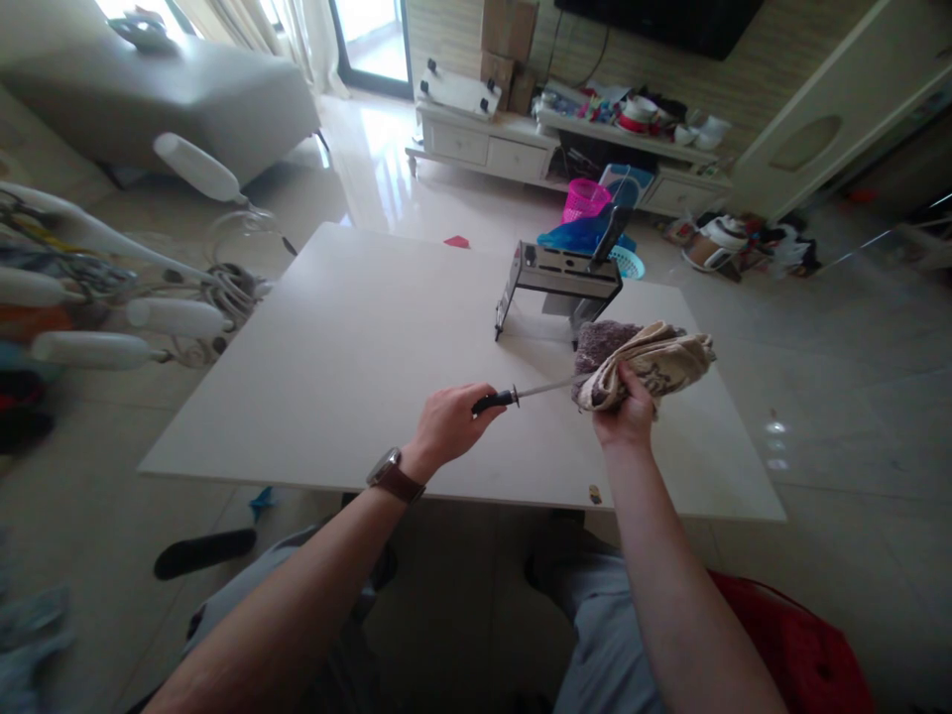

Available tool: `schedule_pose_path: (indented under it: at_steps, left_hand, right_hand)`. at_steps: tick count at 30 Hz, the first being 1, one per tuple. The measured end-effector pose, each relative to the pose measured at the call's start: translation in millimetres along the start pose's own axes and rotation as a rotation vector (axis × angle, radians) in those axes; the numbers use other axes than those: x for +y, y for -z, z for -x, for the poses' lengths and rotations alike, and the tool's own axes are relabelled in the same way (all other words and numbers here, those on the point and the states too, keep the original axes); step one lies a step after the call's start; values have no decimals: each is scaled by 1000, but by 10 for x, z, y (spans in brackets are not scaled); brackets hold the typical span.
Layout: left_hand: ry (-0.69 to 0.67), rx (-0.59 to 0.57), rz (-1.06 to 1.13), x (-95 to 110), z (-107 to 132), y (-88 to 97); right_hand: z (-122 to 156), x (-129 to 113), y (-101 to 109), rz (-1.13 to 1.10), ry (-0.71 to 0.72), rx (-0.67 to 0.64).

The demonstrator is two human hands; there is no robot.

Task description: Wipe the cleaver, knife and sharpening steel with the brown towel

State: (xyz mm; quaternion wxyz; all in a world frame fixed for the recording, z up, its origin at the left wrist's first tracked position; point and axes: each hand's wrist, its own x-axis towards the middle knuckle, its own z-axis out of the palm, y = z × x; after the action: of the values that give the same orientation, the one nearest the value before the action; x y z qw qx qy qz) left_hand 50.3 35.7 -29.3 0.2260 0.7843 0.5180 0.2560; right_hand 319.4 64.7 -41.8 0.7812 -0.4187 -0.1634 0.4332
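White desk [357, 327] on tiled floor [840, 466]; cabinet [513, 157] beyond slotted rack [565, 266]. Nearer than rack: left fingers [479, 391] clasp black-handled rod [509, 398], right fingers [632, 383] cloth [673, 362].

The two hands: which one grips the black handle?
The left hand, with the watch on its wrist, grips the black handle; the right hand holds the bunched cloth instead.

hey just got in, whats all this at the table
A person at a white table has a black-handled metal rod in the left hand and a bunched brown-and-beige cloth in the right hand. The rod's far end meets the cloth; whether it is wrapped inside, I can't tell. Just beyond stands a slotted holder, with a black handle sticking up from it.
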Motion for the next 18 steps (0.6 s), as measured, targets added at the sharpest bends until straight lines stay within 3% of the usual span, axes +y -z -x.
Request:
schedule_pose_path:
  at_steps: [7, 18]
  left_hand:
    - [5, -1, 4, -20, 11, 13]
    - [62, -38, 210, -20, 25, -35]
  right_hand:
    - [18, -30, -18, -74, -92, 29]
    - [211, -100, -101, -96, -204, -124]
